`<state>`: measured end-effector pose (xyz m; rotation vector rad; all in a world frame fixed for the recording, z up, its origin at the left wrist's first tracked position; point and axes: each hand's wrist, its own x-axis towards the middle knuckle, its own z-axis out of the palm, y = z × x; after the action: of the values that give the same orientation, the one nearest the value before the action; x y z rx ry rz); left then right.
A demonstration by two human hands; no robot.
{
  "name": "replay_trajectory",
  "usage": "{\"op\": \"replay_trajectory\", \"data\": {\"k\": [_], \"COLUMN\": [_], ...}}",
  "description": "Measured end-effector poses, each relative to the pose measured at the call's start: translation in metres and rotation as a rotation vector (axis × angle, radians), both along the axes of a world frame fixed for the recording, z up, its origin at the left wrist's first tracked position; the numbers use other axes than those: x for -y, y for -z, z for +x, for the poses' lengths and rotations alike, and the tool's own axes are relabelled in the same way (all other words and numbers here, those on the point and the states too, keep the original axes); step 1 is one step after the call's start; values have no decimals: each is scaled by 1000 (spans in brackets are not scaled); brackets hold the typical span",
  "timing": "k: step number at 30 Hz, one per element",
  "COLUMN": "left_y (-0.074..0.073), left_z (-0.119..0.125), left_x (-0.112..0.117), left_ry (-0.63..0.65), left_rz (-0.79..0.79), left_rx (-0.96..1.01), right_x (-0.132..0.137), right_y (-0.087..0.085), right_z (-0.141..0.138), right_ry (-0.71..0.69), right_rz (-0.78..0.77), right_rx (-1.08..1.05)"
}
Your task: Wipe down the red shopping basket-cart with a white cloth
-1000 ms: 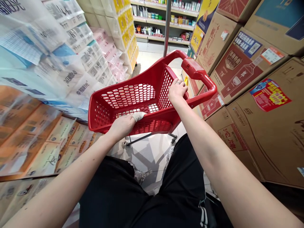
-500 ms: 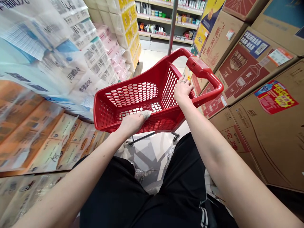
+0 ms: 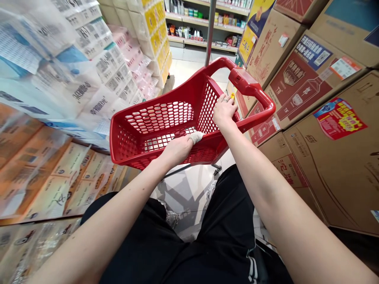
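Observation:
A red plastic shopping cart (image 3: 156, 103) with perforated walls stands in front of me, and nothing lies in its basket. My left hand (image 3: 179, 150) is closed on a whitish cloth (image 3: 196, 137), pressed against the near rim. Its fingertips are mostly hidden behind the cloth and rim. Farther right, my right hand (image 3: 223, 110) grips the top edge of the basket's end wall, below the red handle (image 3: 244, 82). A small yellow thing (image 3: 232, 96) shows beside its fingers; I cannot tell what it is.
Wrapped tissue packs (image 3: 85, 90) are stacked high on the left, above orange packs (image 3: 38, 157). Large cardboard boxes (image 3: 328, 165) line the right side. A grey metal pole (image 3: 210, 35) rises behind the cart. Shelves of bottles (image 3: 204, 23) stand beyond, and wheels (image 3: 217, 169) rest on pale floor.
My left hand and the cloth have slid rightward along the near rim. My right hand keeps its place on the cart. The whole view has shifted slightly.

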<state>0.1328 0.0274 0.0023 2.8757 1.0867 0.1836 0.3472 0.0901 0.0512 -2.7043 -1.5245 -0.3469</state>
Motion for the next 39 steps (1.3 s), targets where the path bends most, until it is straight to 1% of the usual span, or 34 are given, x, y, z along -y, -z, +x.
{"op": "replay_trajectory", "data": {"k": [3, 7, 11, 14, 19, 24, 27, 33, 35, 39], "left_y": [1, 4, 8, 12, 14, 14, 16, 20, 20, 20], "left_z": [-17, -52, -85, -97, -93, -83, -79, -76, -76, -77], "left_x": [-3, -7, -10, -10, -9, -5, -5, -11, -13, -17], "left_ry": [1, -21, 1, -22, -90, -110, -123, -143, -149, -163], "left_rz": [-43, -93, -46, -7, 15, 44, 52, 65, 61, 51], "left_rx": [34, 72, -1, -70, -109, -114, -87, -132, -144, -161], "right_x": [3, 5, 5, 5, 5, 2, -3, -16, -20, -27], "right_y": [-2, -5, -6, -7, -5, -1, 1, 6, 8, 16], "right_z": [-3, -5, -6, -8, -8, -1, 3, 9, 11, 19], "right_ry": [-7, -6, 1, 5, 9, -24, -35, -46, -71, -155], "right_rz": [-9, -19, -25, -33, -12, 5, -5, -1, 12, 94], "right_rx": [-4, -23, -24, -20, -7, 24, 43, 47, 20, -34]}}
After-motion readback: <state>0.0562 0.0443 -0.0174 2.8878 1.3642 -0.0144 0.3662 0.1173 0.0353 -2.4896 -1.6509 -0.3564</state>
